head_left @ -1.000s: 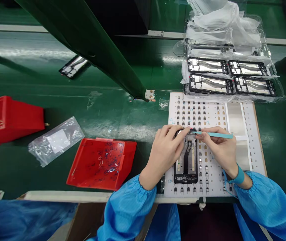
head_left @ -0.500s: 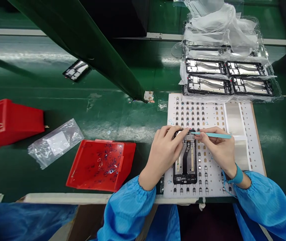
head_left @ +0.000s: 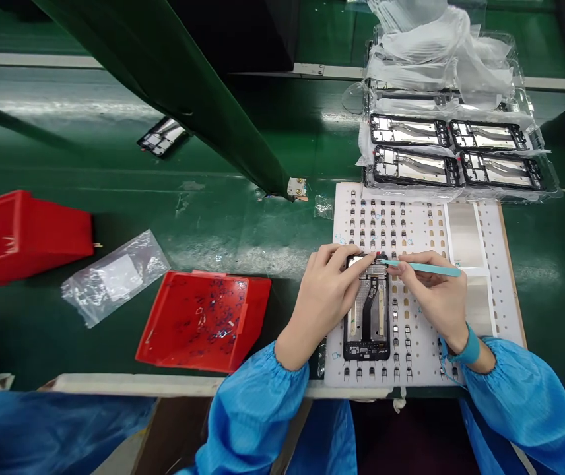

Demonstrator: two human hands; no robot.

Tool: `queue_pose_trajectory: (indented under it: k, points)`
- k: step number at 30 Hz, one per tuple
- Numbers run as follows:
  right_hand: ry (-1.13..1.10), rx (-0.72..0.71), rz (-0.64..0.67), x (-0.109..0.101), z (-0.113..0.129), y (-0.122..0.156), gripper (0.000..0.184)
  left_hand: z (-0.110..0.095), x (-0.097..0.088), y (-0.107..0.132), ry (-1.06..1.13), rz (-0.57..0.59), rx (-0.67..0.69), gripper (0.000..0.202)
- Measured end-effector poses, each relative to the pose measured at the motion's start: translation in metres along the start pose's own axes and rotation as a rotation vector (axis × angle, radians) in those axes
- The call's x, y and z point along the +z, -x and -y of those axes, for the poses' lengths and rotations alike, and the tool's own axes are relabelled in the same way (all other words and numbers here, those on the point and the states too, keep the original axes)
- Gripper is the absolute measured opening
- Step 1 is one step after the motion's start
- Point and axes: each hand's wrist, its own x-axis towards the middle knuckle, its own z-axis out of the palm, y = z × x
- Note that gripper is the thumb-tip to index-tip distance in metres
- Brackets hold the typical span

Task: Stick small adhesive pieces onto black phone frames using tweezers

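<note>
A black-rimmed phone frame (head_left: 381,323) with a dark flex cable lies on a white sheet (head_left: 332,277) set with small dark parts. My left hand (head_left: 322,287) grips its upper left side, one finger reaching to the top edge near a red spot. In my right hand (head_left: 433,290) are turquoise tweezers (head_left: 431,268), pinched between thumb and fingers. Their tip touches or hovers over the upper end of the frame; I cannot tell which. Whatever small part may be at the tip is too small to make out.
Clear trays (head_left: 552,188) of phone frames and white wrapping stand behind the sheet. To the left are a shallow red bin (head_left: 183,330), a plastic bag (head_left: 119,277) and another red bin (head_left: 59,227). A green post (head_left: 223,125) slants over the bench near a lone phone frame (head_left: 164,136).
The view has shifted slightly, so the bench items sit a little further right. Both hands keep nearly the same pose, with the tweezers still at the frame's top.
</note>
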Motion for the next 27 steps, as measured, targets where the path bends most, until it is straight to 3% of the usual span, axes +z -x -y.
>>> queue_pose_trajectory:
  k: [7,21,27]
  points:
    - [0.133,-0.048,0.027,0.0006,0.0031,0.0018,0.011,0.0003,0.0006,-0.0002,-0.026,-0.028,0.032,0.045]
    - [0.408,-0.414,0.068,0.0028,0.0059,0.0052,0.01,-0.0002,0.0035,-0.0002,-0.038,-0.035,0.026,0.042]
    - [0.444,-0.426,0.073,0.0023,0.006,0.0055,0.01,0.0008,0.004,-0.0002,-0.027,-0.041,0.03,0.044]
